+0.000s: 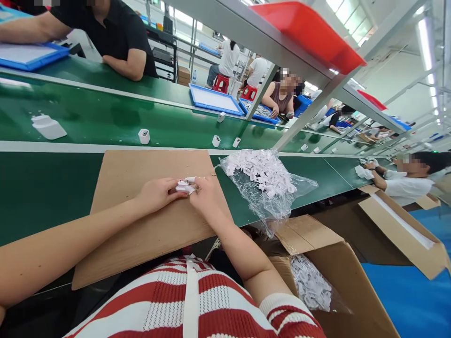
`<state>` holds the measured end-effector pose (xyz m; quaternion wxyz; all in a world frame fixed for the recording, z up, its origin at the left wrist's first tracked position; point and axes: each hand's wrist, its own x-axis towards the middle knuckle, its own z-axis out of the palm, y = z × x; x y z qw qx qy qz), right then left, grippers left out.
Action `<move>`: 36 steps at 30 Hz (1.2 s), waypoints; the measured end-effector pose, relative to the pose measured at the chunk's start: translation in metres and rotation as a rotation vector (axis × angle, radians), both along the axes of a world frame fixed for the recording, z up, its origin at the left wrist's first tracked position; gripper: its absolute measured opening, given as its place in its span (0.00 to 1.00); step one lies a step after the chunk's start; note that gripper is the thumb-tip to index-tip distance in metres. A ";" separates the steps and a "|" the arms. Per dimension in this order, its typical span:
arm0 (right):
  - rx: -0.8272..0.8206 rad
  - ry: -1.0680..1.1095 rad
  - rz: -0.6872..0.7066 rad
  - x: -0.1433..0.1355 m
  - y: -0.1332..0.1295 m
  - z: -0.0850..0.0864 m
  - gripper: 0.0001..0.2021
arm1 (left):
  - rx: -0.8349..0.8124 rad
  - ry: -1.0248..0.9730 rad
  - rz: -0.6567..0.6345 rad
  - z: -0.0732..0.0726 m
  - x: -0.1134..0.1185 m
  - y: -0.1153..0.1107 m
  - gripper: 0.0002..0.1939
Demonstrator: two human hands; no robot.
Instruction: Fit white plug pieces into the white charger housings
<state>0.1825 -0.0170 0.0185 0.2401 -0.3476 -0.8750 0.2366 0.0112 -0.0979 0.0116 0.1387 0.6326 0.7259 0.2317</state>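
Observation:
Over a flat cardboard sheet (pixel 127 188), my left hand (pixel 158 193) pinches a small white plastic charger housing (pixel 182 187) from its left side. My right hand (pixel 207 195) grips the same piece from the right, its fingers curled, with white finger covers showing on the fingertips. The two hands meet at the piece, so much of it is hidden. Just right of the sheet lies an open clear plastic bag (pixel 260 173) full of small white plastic parts.
Beyond the sheet, a green conveyor belt (pixel 105 126) carries several white housings, one a larger white piece (pixel 48 126) at left. An open cardboard box (pixel 338 272) with more white parts stands at lower right. A red tray (pixel 310 35) sits overhead. Co-workers sit across and to the right.

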 end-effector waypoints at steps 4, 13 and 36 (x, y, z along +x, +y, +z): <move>0.049 0.058 0.050 -0.001 0.003 -0.010 0.12 | 0.058 -0.027 -0.019 -0.003 0.000 0.001 0.27; -0.035 0.140 0.147 0.008 0.021 -0.003 0.14 | 0.009 -0.220 -0.074 0.000 -0.004 0.010 0.24; 0.030 -0.433 -0.761 0.073 0.123 0.001 0.22 | 0.026 0.116 0.765 0.051 -0.162 0.057 0.25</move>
